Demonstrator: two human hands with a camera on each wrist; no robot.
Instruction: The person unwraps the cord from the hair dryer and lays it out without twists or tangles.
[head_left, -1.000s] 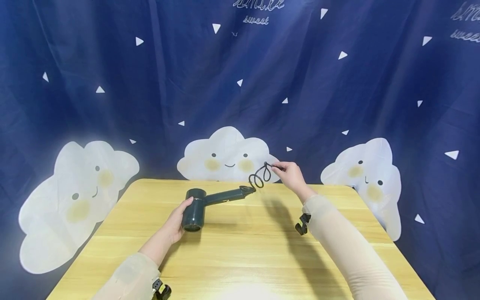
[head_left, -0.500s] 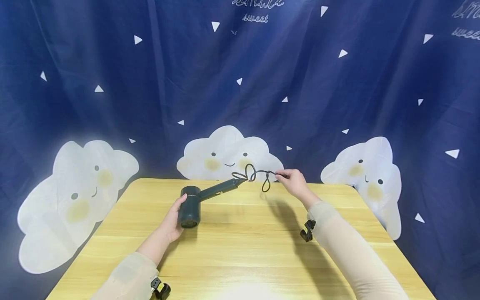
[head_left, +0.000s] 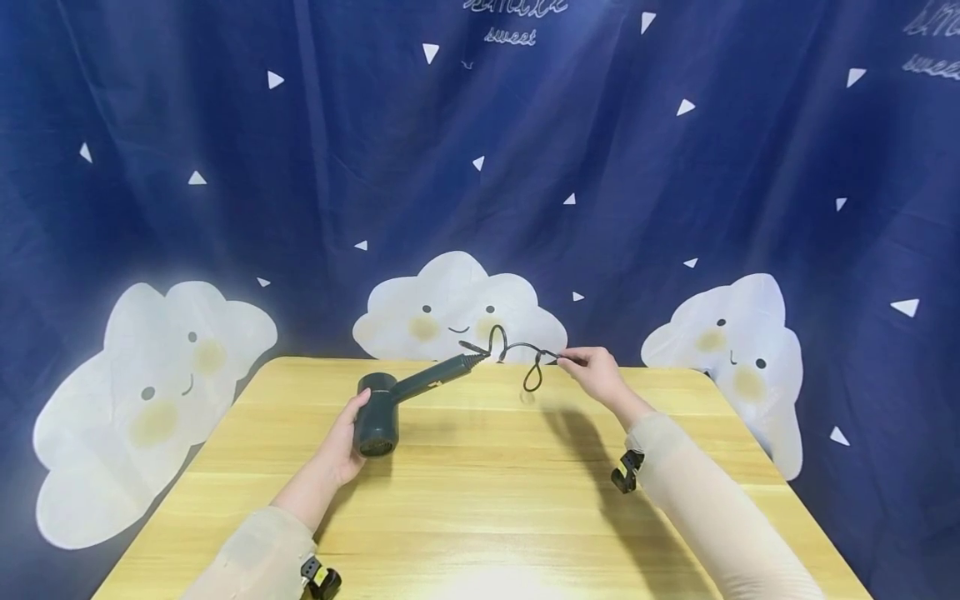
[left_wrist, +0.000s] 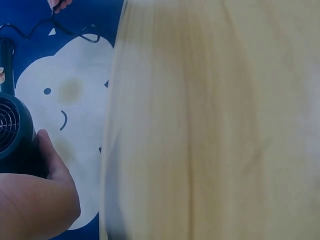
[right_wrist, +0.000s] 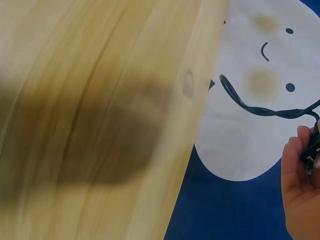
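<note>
A dark green hair dryer (head_left: 377, 417) is held above the table by my left hand (head_left: 341, 446), which grips the barrel from its left side with the thumb on top. The handle (head_left: 431, 379) tilts up toward the right. From its end a black cord (head_left: 517, 344) runs in loose coils to my right hand (head_left: 600, 375), with one twisted loop hanging down. My right fingers pinch the cord's plug end; metal prongs of the plug (right_wrist: 312, 159) show in the right wrist view. In the left wrist view the dryer's round grille (left_wrist: 7, 124) faces the camera.
A light wooden table (head_left: 480, 492) lies under both hands. Behind it hangs a dark blue curtain (head_left: 420, 158) with white triangles and smiling clouds. Small black devices (head_left: 627, 472) are strapped at both wrists.
My right hand has moved right and slightly down, drawing the cord out so its coils are looser. The dryer has shifted a little left, and its handle tilts up more.
</note>
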